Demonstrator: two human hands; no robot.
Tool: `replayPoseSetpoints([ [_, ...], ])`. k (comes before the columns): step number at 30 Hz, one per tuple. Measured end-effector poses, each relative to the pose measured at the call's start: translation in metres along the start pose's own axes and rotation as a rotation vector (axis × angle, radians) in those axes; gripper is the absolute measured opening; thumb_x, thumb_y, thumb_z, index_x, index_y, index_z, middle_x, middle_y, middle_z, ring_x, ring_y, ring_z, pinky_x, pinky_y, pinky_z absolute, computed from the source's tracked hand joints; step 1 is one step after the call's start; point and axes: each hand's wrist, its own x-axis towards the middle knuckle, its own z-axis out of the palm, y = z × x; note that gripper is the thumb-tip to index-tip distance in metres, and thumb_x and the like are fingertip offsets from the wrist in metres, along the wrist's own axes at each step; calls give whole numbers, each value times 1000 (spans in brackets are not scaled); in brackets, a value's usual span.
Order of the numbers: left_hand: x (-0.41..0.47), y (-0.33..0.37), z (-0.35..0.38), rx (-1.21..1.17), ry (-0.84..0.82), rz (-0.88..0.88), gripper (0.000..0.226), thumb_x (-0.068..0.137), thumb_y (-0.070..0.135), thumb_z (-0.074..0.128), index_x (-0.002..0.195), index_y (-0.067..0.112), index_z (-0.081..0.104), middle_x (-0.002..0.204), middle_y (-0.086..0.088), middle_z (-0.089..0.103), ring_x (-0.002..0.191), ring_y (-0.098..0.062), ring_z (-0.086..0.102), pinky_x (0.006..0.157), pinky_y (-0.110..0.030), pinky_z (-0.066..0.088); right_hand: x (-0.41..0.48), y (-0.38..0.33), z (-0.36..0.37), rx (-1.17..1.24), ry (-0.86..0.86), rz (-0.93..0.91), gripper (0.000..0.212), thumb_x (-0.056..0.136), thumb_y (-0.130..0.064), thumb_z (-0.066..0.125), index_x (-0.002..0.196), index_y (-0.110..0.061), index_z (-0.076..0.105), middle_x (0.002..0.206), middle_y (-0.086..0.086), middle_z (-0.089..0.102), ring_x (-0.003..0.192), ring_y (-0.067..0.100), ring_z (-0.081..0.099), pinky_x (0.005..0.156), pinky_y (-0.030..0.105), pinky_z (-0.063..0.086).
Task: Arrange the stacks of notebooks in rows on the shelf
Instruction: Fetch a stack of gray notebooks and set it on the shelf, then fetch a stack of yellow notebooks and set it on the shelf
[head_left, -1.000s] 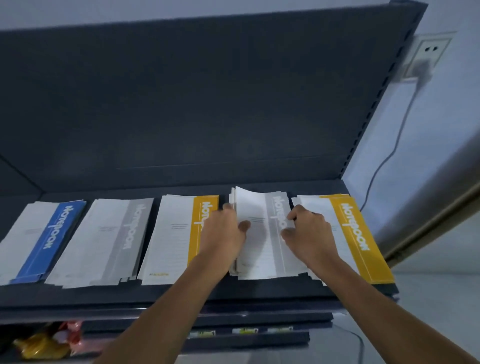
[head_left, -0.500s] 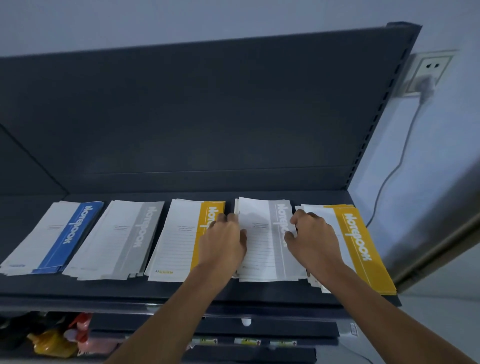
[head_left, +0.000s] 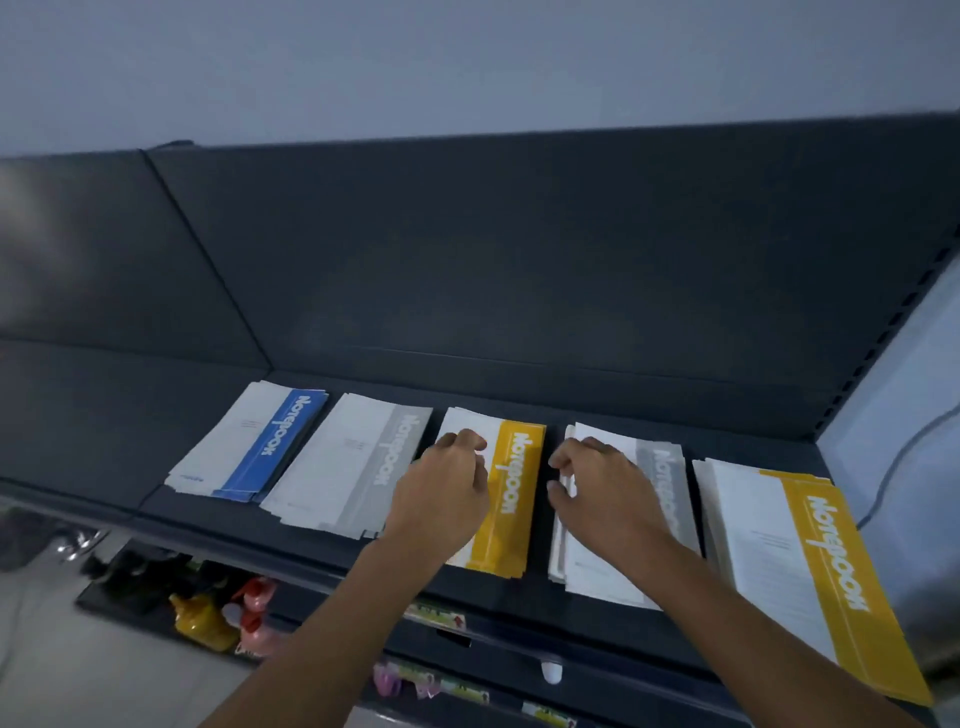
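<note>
The step in hand looks like squaring up two neighbouring stacks of notebooks in a row that is already laid out on the shelf (head_left: 613, 410).

The left hand (head_left: 441, 499) lies on the white half of the yellow stack (head_left: 511, 499), fingers curled with their tips on the cover. The thumb is hidden, so I cannot tell whether it grips the stack or only rests there. The right hand (head_left: 597, 493) sits over the grey stack (head_left: 670, 493). Its fingers and thumb are curled at that stack's left edge and seem to pinch a few covers, which are fanned out unevenly under the palm.

Outward of the left hand lie another grey stack (head_left: 353, 462) and then a blue stack (head_left: 249, 441). Outward of the right hand lies a second yellow stack (head_left: 789, 561).

The next move probably calls for tapping the loose covers flush and nudging the grey stack straight, keeping the dark gap between the two hands even.

- Room is narrow sideways, as each stack sits just beside its neighbour.
- Beyond the fingertips there is bare shelf up to the back panel (head_left: 519, 260), so a push away from the body is free.
- Toward the wrists the stacks lie close to the front lip, and the second yellow stack seems to overhang it, so a pull could slide covers off toward the bottles (head_left: 202, 618) below.
</note>
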Motion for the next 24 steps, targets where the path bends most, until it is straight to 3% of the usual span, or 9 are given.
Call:
replayPoseSetpoints([
  [7, -11, -82, -54, -21, 65, -135, 31, 102, 22, 42, 133, 23, 44, 108, 0, 65, 91, -22, 61, 80, -46, 54, 41, -97, 28, 37, -112, -224, 21, 95, -28, 59, 114, -24, 63, 114, -8, 64, 102, 14, 60, 83, 36, 54],
  [13, -21, -178, -109, -29, 121, -266, 29, 103, 31, 42, 130, 25, 48, 122, 4, 61, 94, -17, 59, 78, -38, 53, 68, -206, 69, 13, -197, -361, 20, 95, -32, 58, 114, -27, 62, 111, -12, 63, 97, 11, 59, 82, 33, 52],
  [24, -57, -386, -217, -12, 171, -290, 35, 90, 45, 52, 121, 29, 56, 112, 12, 61, 93, -11, 62, 82, -39, 56, 80, -420, 188, 44, -270, -425, 17, 93, -32, 58, 109, -29, 61, 105, -14, 62, 93, 13, 61, 82, 37, 54],
])
